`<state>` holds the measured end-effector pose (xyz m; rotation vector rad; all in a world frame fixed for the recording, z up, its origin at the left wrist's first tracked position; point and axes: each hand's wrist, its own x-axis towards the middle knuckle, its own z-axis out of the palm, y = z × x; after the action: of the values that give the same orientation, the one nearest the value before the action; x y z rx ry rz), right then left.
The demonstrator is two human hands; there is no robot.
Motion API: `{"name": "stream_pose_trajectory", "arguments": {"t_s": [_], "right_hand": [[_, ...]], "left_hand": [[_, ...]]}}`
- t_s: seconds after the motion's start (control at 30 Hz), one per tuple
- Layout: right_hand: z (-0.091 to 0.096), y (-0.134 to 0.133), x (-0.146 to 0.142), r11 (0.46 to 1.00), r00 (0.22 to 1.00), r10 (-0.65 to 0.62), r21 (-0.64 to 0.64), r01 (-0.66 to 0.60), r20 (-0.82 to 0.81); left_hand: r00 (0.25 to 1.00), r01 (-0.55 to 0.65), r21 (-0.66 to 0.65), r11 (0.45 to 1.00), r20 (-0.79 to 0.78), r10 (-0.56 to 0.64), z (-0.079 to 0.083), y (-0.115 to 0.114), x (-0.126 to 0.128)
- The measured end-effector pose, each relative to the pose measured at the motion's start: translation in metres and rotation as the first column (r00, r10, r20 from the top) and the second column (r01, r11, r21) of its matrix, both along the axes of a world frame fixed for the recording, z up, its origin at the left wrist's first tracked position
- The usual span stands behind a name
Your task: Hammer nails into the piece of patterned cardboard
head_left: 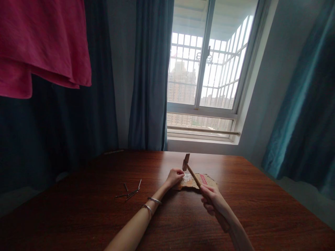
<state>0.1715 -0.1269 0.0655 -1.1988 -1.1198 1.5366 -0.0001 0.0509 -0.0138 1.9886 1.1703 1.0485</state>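
Observation:
My right hand point(211, 199) is wrapped round the wooden handle of a hammer point(194, 175), and the hammer's head is raised at the far end, just above my left fingertips. My left hand point(175, 177) is closed in a pinch at the left end of a light brown board point(192, 181). Between its fingertips, under the hammer head, a thin nail point(183, 172) shows faintly. The board lies on the table, speckled, with red and orange markings and a ragged near edge. Several loose nails point(133, 192) lie to the left of my left forearm.
The brown wooden table point(86, 212) reaches back to the wall below a barred window point(204, 69). Dark blue curtains point(151, 76) hang on both sides. A pink cloth point(44, 45) hangs at the upper left. A rail point(204, 130) runs along the window's bottom.

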Motion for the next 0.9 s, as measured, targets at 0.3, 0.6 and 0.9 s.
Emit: {"name": "stream_pose_trajectory", "arguments": {"t_s": [0.3,0.6,0.9], "right_hand": [[-0.0033,0.0010,0.0016,1.000,1.000,-0.013,0.004,0.012,0.017],[-0.0016,0.0004,0.0010,1.000,1.000,-0.009,0.016,0.009,0.018],[-0.0033,0.0004,-0.0013,1.000,0.999,-0.014,0.019,0.013,0.032]], "left_hand": [[1.000,-0.017,-0.006,1.000,-0.024,0.016,0.0059,-0.0046,-0.0001],[1.000,-0.005,0.014,1.000,-0.016,0.005,0.0049,-0.0036,-0.0004],[1.000,-0.010,0.009,1.000,-0.020,0.010,0.0090,-0.0079,-0.0003]]}}
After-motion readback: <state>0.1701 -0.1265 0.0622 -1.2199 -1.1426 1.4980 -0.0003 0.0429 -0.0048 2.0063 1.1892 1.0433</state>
